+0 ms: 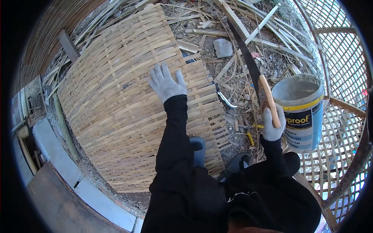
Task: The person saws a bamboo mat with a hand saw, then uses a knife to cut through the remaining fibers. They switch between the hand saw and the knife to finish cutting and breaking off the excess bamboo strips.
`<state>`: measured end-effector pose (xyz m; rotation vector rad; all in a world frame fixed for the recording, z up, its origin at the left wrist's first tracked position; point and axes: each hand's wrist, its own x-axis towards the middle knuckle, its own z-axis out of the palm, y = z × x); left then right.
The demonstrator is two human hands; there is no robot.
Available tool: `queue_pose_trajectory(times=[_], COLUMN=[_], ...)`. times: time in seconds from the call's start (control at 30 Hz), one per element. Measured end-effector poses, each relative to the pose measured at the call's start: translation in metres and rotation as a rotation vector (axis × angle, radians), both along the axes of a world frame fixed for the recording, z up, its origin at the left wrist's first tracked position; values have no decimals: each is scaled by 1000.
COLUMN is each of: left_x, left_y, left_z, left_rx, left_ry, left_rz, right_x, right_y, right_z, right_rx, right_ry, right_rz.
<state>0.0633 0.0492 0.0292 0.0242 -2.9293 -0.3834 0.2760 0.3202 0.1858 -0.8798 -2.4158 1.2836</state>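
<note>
Left hand (168, 82): Gloved, fingers spread, it pressed flat on the mat, well apart from the other hand.
Right hand (273, 130): I saw it, gloved, closed around the wooden handle (268, 99) of a saw (253, 70).
Woven mat (116, 101): It lay beneath the left hand, left of the saw.
Bucket (307, 134): From my remote view, it stood just right of the right hand.
</note>
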Motion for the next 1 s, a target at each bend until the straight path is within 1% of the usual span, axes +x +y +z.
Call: queue_pose_trajectory(times=[0.1,0.2,0.23,0.27,0.33,0.37,0.4,0.47,0.57,0.87,0.97,1.0], left_x=[1,0,-1,-1,1,1,2,0,-1,-2,-4,-6], left_y=[1,-1,0,1,1,1,2,2,-1,-1,-3,-3], left_z=[-6,-7,-5,-3,-1,-1,-1,0,0,-4,-4,-4], left_rx=[2,-29,-29,-30,-33,-34,-34,-61,-77,-21,-13,-14], left_ry=[28,44,42,38,43,53,61,44,39,60,10,-15], left_rz=[8,-11,-11,-11,-10,-10,-12,-23,-56,-134,-137,-137], right_x=[0,8,0,6,-2,0,4,6,9,34,38,40], right_y=[-23,-44,-60,-62,-85,-96,-103,-114,-120,-111,-112,-112], right_z=[12,25,34,30,48,46,38,32,37,24,35,34], right_rx=[77,-79,-228,-230,-277,-307,-308,-240,-262,-156,-203,-214], right_ry=[113,91,185,125,112,85,59,104,13,61,-21,-9], right_rz=[23,46,24,50,86,61,60,97,102,142,150,158])
